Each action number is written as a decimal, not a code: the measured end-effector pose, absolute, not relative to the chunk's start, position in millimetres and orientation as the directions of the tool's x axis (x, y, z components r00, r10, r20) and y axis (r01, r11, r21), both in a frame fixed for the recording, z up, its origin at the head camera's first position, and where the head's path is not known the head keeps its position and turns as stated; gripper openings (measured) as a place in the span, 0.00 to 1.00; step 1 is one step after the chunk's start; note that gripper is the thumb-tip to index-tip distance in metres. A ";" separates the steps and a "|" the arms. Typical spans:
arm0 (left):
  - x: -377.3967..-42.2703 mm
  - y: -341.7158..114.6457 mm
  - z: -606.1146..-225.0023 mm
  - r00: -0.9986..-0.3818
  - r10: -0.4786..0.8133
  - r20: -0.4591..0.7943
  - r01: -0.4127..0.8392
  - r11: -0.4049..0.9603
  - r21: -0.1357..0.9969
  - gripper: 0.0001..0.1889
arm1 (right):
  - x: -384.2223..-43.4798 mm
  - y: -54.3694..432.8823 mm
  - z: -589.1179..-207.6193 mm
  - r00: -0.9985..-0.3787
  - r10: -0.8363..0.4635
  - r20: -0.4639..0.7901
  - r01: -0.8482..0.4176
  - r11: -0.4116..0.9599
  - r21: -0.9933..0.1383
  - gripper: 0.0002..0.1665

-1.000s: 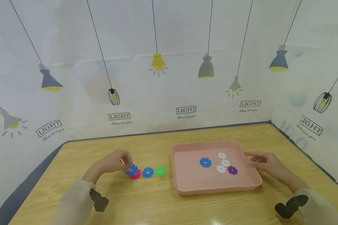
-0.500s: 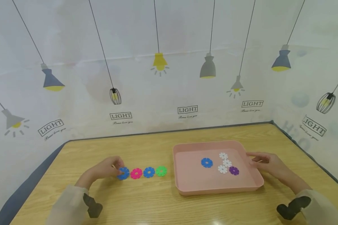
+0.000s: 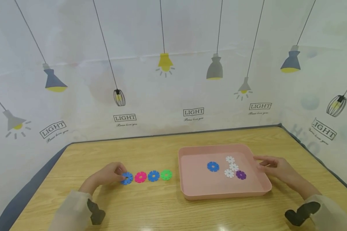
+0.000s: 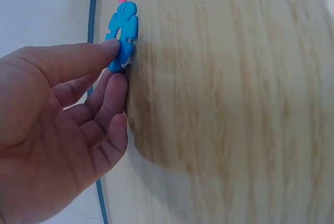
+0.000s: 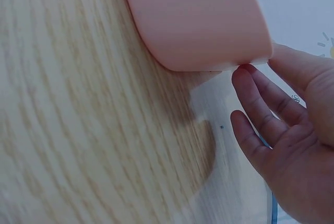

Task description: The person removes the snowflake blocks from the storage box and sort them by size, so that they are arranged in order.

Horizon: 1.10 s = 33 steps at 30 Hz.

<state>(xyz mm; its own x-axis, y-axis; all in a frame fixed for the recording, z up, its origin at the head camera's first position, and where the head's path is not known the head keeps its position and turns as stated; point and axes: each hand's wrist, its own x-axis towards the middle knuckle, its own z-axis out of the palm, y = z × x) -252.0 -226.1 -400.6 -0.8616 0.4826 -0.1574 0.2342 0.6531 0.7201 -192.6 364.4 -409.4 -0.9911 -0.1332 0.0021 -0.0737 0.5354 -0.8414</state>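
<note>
My left hand [image 3: 110, 173] pinches a blue snowflake disc [image 3: 130, 178] between thumb and fingers at the left end of a row. In the left wrist view the thumb lies over the slotted disc [image 4: 128, 25], fingers beneath it, close to the tabletop. To its right lie a pink disc [image 3: 137, 177], another blue disc [image 3: 150, 176] and a green disc [image 3: 163, 175]. My right hand [image 3: 279, 168] holds the right side of a pink tray [image 3: 202, 189]. In the right wrist view its thumb is at the rim and its fingertips meet the outer tray wall [image 5: 209, 31].
Inside the tray lie a blue disc [image 3: 209, 167], three white discs, a purple disc [image 3: 238, 175]. The wood-grain table [image 3: 150, 208] ends at a wall [image 3: 150, 96] printed with hanging lamps.
My left hand has moved left with the blue disc, from overlapping the pink disc to the row's left end, and lowered it there. The right hand stays at the tray.
</note>
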 end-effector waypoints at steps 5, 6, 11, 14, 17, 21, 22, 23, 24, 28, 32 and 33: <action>-251.1 -224.6 -400.0 -0.865 0.474 -0.163 0.227 0.660 0.717 0.09 | -192.5 364.9 -410.4 -0.992 -0.128 -0.006 -0.064 0.535 -0.843 0.31; -250.9 -224.4 -400.2 -0.864 0.475 -0.165 0.226 0.660 0.716 0.09 | -192.4 364.9 -410.6 -0.992 -0.127 -0.006 -0.063 0.536 -0.842 0.31; -250.2 -224.0 -401.8 -0.860 0.482 -0.168 0.231 0.660 0.715 0.08 | -192.6 365.0 -411.0 -0.992 -0.127 -0.012 -0.058 0.535 -0.843 0.32; -250.0 -224.1 -402.8 -0.857 0.491 -0.159 0.242 0.655 0.716 0.07 | -192.5 365.1 -410.9 -0.991 -0.130 -0.014 -0.057 0.530 -0.846 0.32; -249.7 -223.7 -401.4 -0.859 0.489 -0.153 0.247 0.657 0.712 0.06 | -192.4 365.2 -410.9 -0.991 -0.131 -0.012 -0.059 0.526 -0.848 0.32; -249.3 -220.2 -396.2 -0.871 0.468 -0.150 0.245 0.677 0.694 0.06 | -192.5 365.4 -411.1 -0.991 -0.136 -0.012 -0.061 0.521 -0.851 0.31; -249.6 -218.4 -395.0 -0.874 0.463 -0.145 0.247 0.682 0.688 0.06 | -192.5 365.5 -411.3 -0.991 -0.136 -0.011 -0.062 0.521 -0.851 0.31; -250.2 -216.2 -393.3 -0.879 0.456 -0.139 0.247 0.687 0.684 0.06 | -192.6 365.6 -411.4 -0.991 -0.136 -0.010 -0.063 0.521 -0.851 0.31; -250.9 -213.6 -391.4 -0.882 0.453 -0.129 0.255 0.689 0.679 0.07 | -192.7 365.7 -411.5 -0.991 -0.135 -0.009 -0.064 0.522 -0.851 0.31; -255.6 -198.4 -385.5 -0.880 0.470 -0.072 0.307 0.678 0.668 0.08 | -192.9 365.5 -411.4 -0.992 -0.129 -0.005 -0.065 0.530 -0.845 0.31; -259.5 -175.5 -380.7 -0.847 0.531 -0.009 0.384 0.624 0.680 0.08 | -192.8 364.8 -410.8 -0.992 -0.129 -0.010 -0.061 0.533 -0.844 0.32; -260.1 -168.7 -379.7 -0.838 0.546 0.004 0.400 0.608 0.686 0.08 | -192.8 364.6 -410.7 -0.992 -0.129 -0.012 -0.059 0.532 -0.844 0.32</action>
<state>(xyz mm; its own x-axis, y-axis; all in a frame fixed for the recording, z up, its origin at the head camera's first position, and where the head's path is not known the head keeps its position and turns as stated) -260.1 -168.7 -379.7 -0.8377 0.5461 0.0035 0.3995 0.6084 0.6857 -192.8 364.6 -410.7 -0.9915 -0.1294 -0.0120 -0.0592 0.5324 -0.8444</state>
